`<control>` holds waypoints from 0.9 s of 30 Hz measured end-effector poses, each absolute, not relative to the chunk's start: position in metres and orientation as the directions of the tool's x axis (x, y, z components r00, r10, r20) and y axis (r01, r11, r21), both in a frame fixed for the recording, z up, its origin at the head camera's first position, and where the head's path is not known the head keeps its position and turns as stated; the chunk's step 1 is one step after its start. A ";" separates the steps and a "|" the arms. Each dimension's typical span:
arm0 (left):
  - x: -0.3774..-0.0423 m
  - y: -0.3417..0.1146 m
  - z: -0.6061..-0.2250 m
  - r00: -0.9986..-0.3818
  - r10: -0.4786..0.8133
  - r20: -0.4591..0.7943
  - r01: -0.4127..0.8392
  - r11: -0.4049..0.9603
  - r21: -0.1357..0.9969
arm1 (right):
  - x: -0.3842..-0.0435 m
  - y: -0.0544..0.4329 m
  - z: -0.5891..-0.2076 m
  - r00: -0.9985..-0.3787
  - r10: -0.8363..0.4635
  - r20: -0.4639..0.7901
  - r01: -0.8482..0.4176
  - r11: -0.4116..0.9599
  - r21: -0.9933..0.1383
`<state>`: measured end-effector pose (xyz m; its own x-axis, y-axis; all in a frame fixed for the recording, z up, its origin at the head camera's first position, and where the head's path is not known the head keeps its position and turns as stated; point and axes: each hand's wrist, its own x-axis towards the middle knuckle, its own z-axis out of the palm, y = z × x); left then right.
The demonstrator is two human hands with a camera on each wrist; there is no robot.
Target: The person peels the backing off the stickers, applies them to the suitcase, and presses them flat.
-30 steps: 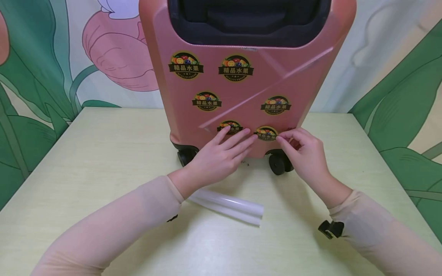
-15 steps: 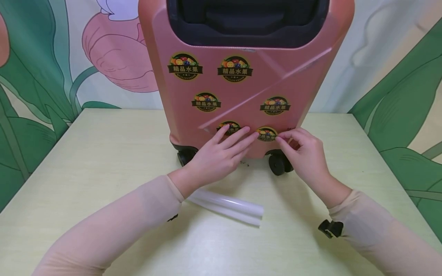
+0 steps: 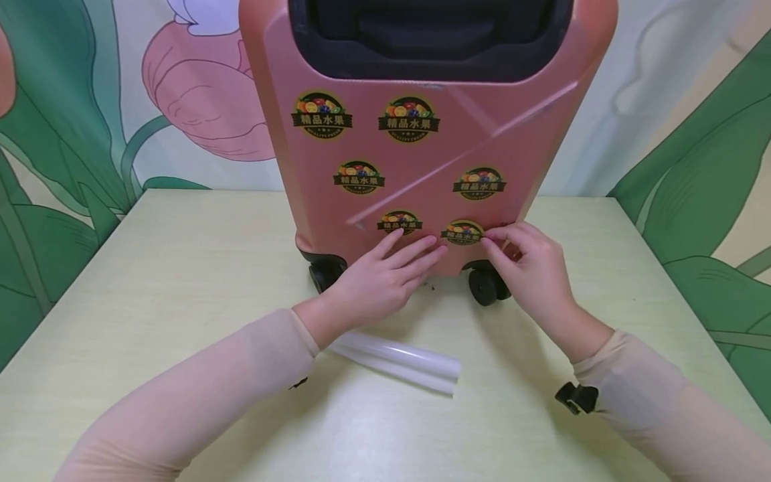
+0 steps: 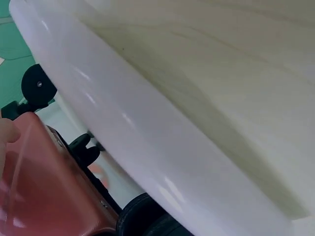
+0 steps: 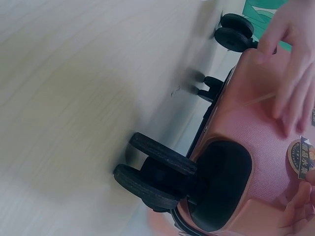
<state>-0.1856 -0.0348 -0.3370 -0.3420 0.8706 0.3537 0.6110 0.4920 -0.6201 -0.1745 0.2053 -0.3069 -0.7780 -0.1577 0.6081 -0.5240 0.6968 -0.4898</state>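
Observation:
A pink suitcase [image 3: 434, 150] stands upright on its wheels, its front dotted with several round fruit-label stickers. My right hand [image 3: 536, 264] pinches the right edge of the lowest right sticker [image 3: 461, 232] between thumb and forefinger. In the right wrist view, that sticker [image 5: 298, 156] lies against the pink shell, only partly in frame. My left hand [image 3: 385, 278] is spread with straight fingers over the shell's lower part. Its fingertips are just below the lower left sticker [image 3: 399, 221] and left of the pinched one. The left wrist view shows only a little of that hand at the left edge.
A rolled white glossy sheet [image 3: 400, 358] lies on the pale table [image 3: 199, 268] in front of the suitcase, and fills much of the left wrist view. Black wheels [image 3: 484, 284] carry the suitcase. A wall with painted plants [image 3: 54, 100] rises behind.
My left fingers have slid slightly down the shell, uncovering more of the lower left sticker and the left end of the pinched one. The right hand keeps its pinch in place.

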 end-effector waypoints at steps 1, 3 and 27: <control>-0.186 -0.034 -0.336 -0.346 0.863 0.368 0.603 0.505 -0.618 | -0.174 0.205 -0.307 -0.777 -0.159 0.609 -0.525 0.699 -0.486; -0.187 -0.033 -0.334 -0.361 0.836 0.414 0.572 0.549 -0.610 | -0.174 0.205 -0.307 -0.774 -0.162 0.613 -0.527 0.701 -0.480; -0.204 -0.029 -0.325 -0.357 0.731 0.582 0.515 0.673 -0.530 | -0.176 0.206 -0.306 -0.751 -0.194 0.631 -0.540 0.731 -0.418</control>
